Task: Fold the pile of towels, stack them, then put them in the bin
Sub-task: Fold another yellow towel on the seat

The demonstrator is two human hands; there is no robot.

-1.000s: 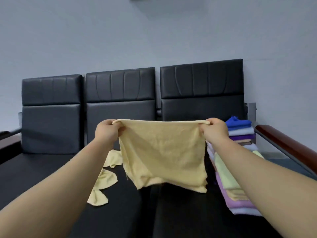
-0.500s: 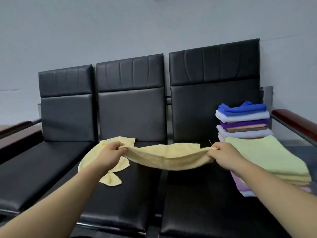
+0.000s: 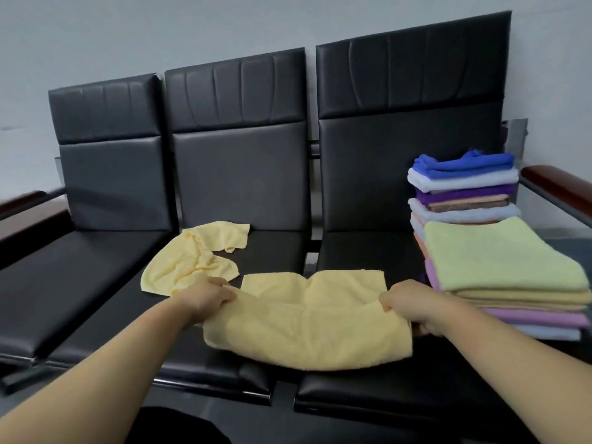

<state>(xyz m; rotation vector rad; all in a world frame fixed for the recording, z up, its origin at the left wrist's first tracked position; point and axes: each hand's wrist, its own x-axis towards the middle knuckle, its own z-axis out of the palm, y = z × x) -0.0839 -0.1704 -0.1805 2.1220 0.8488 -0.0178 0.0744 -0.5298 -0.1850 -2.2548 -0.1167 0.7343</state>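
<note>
while the left hand (image 3: 208,299) and right hand (image 3: 413,307) each pinch a side of the towel (image 3: 307,328), the person should line up its edges, then press flat.

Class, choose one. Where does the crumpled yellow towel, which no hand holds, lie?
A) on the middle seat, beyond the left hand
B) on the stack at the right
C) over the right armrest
A: the crumpled yellow towel lies on the middle seat, just beyond the left hand, well clear of the stack.
</note>
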